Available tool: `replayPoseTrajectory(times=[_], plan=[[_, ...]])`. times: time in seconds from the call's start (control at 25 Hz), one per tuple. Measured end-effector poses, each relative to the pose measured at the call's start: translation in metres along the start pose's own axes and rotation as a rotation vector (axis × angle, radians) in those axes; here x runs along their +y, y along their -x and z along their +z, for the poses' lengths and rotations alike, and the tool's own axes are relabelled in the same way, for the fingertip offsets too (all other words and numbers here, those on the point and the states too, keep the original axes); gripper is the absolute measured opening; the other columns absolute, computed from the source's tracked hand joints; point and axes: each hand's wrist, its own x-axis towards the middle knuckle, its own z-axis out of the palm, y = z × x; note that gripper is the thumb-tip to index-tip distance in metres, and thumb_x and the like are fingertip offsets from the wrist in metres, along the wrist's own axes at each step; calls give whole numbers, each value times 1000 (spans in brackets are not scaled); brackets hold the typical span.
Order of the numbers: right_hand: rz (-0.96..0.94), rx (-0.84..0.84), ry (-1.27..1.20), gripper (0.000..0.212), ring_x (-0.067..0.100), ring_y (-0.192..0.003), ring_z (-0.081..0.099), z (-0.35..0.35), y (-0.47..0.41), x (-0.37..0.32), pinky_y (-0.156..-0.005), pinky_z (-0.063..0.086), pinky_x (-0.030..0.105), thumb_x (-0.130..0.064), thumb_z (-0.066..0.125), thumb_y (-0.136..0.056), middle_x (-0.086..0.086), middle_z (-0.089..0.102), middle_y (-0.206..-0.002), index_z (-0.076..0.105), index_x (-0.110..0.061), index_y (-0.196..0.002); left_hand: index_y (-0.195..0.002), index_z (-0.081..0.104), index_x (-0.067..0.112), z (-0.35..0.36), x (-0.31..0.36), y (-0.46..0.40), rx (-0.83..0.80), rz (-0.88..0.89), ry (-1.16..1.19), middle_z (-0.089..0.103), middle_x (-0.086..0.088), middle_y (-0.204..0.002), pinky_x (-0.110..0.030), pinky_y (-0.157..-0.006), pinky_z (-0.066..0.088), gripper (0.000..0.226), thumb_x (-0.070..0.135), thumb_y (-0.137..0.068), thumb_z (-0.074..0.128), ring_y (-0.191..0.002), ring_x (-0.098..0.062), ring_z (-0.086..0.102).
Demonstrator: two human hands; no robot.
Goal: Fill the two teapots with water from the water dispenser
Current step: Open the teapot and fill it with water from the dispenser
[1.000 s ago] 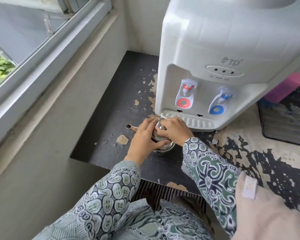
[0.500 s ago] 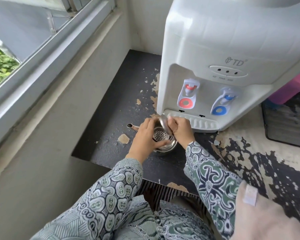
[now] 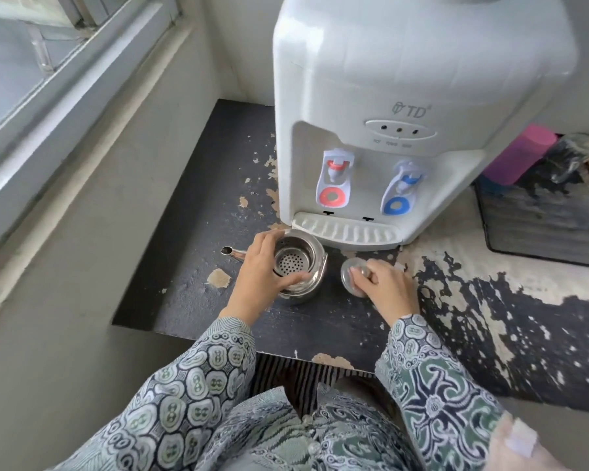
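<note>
My left grip [image 3: 264,271] clamps the open teapot [image 3: 303,266]; my right grip [image 3: 385,285] pinches its lid [image 3: 351,277] at three o'clock. The dispenser [image 3: 405,113] looms at twelve.

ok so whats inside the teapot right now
A perforated metal strainer basket sits inside the open teapot. Whatever lies beneath the strainer, including any water, is covered.

A dark tabletop [image 3: 198,212] with peeling, flaked paint fills the middle, its bare pale patches densest toward 3 and 4 o'clock. A window frame [image 3: 65,73] runs along 10 o'clock above a pale grey wall [image 3: 48,334]. At 2 o'clock a pink bottle [image 3: 521,154] lies just beside a black tray [image 3: 541,229]. Patterned sleeves [image 3: 191,379] and clothing sit at 6 o'clock.
</note>
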Motion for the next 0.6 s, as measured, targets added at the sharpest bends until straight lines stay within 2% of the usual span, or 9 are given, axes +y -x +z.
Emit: replayPoseTrajectory(times=[0.12, 0.28, 0.36, 0.44, 0.52, 0.6], plan=[[-5, -65, 228, 29, 22, -76, 58, 6, 6, 6, -78, 31, 39, -50, 44, -86, -3, 57, -78, 43, -24, -73, -130, 41, 13, 3, 2, -2, -16, 13, 1, 44, -3, -129, -23, -104, 33, 82, 39, -63, 79, -122, -15, 44], [97, -146, 339, 37, 21, -94, 57, 15, 15, 13, -85, 33, 44, -57, 42, -84, -3, 59, -96, 49, -22, -93, -130, 40, 13, 4, 1, 2, -36, 33, -12, 43, -3, -131, -24, -105, 33, 81, 41, -64, 78, -123, -16, 43], [203, -139, 251, 42, 20, -95, 55, 15, 19, 13, -87, 35, 46, -62, 45, -80, -4, 57, -96, 45, -21, -91, -131, 39, 12, 4, 2, 4, -46, 45, -26, 41, -4, -132, -28, -107, 34, 80, 43, -66, 76, -124, -16, 42], [242, -61, 35, 43, 22, -91, 53, 11, 17, 1, -83, 38, 44, -60, 51, -77, -2, 54, -91, 43, -19, -87, -132, 36, 13, 1, 3, 3, -82, 59, -26, 35, -3, -137, -33, -109, 34, 82, 48, -68, 73, -128, -15, 38], [110, -26, -168, 43, 22, -93, 51, 9, 13, -18, -82, 42, 41, -55, 55, -78, 1, 53, -98, 46, -17, -96, -135, 31, 17, -5, 1, 3, -141, 68, -9, 23, 1, -144, -29, -109, 32, 86, 54, -67, 70, -130, -9, 31], [-15, -90, -302, 42, 19, -103, 49, 11, 9, -36, -89, 42, 37, -46, 52, -83, 1, 52, -112, 46, -17, -112, -137, 26, 22, -12, -4, 7, -162, 74, -14, 13, 4, -148, -25, -106, 30, 90, 58, -66, 68, -131, -5, 26]])
